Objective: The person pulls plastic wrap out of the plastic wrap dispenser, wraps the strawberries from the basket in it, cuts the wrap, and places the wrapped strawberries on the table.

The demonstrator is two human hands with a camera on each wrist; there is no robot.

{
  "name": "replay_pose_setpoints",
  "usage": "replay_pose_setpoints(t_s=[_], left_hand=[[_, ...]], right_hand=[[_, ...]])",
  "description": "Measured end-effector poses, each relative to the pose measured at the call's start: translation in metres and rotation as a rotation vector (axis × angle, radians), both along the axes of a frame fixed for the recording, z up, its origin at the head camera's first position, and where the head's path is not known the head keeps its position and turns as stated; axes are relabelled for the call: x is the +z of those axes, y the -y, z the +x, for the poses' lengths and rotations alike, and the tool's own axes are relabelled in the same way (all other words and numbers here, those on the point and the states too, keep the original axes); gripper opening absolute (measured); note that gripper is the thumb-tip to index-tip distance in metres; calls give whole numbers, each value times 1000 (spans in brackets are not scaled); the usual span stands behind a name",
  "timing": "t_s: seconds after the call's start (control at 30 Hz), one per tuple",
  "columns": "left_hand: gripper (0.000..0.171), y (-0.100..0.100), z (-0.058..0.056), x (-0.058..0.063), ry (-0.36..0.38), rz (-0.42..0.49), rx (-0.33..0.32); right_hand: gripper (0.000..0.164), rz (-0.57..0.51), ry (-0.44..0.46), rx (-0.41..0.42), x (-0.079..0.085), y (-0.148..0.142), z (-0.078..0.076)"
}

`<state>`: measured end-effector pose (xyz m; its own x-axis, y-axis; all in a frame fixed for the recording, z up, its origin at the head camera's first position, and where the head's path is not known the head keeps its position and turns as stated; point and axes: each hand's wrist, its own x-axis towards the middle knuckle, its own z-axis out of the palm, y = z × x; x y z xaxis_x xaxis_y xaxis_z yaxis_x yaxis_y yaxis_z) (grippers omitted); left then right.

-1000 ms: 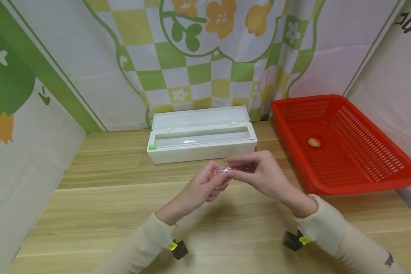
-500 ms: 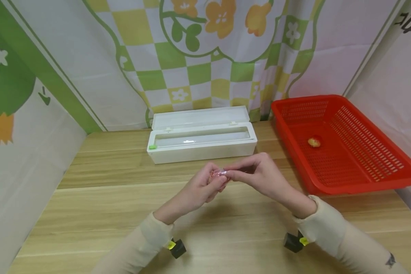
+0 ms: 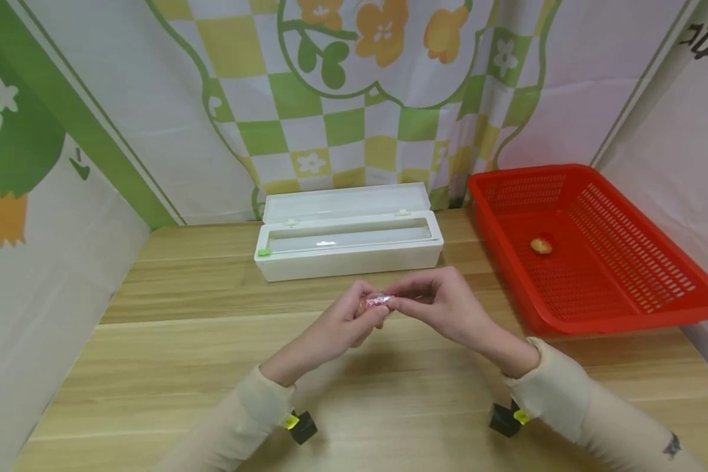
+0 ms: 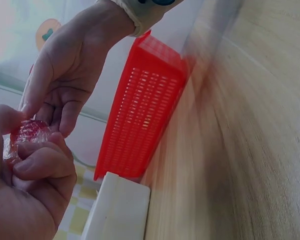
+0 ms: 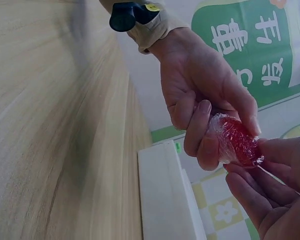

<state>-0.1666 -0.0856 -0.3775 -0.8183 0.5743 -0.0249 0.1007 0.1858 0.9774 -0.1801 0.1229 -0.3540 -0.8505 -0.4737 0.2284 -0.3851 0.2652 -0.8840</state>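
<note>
A red lump in clear wrap [image 5: 236, 140] is gripped by the left hand [image 3: 341, 324] above the desk [image 3: 183, 367]; its edge is pinched by the right hand [image 3: 448, 308]. Mostly covered in the head view, it is shown plainly from the right wrist.

Red lump in clear crinkled film [image 4: 32, 131], frame left
We see the left hand [image 4: 35, 187] grip it, the right hand [image 4: 72, 65] touching above.

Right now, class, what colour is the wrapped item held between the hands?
The wrapped item is red under clear film, best seen in the right wrist view.
</note>
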Motion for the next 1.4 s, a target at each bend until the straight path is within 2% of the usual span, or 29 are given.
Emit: replay_pose_setpoints(t_s=[0.23, 0.53, 0.73, 0.97, 1.17, 1.4], left_hand=[[31, 5, 0, 0, -1, -7, -35], [31, 6, 2, -1, -9, 10, -45], [33, 8, 6, 2, 23, 52, -64], [37, 21, 12, 11, 124, 58, -101], [36, 28, 14, 13, 64, 22, -127], [39, 34, 18, 12, 53, 53, -131]], right_hand=[[20, 26, -45, 10, 1, -1, -1], [20, 12, -72, 77, 3, -4, -2], [20, 23, -104, 109, 5, -6, -2], [18, 1, -114, 137, 12, -6, 4], [19, 35, -150, 187, 15, -3, 7], [17, 65, -193, 242, 20, 0, 8]])
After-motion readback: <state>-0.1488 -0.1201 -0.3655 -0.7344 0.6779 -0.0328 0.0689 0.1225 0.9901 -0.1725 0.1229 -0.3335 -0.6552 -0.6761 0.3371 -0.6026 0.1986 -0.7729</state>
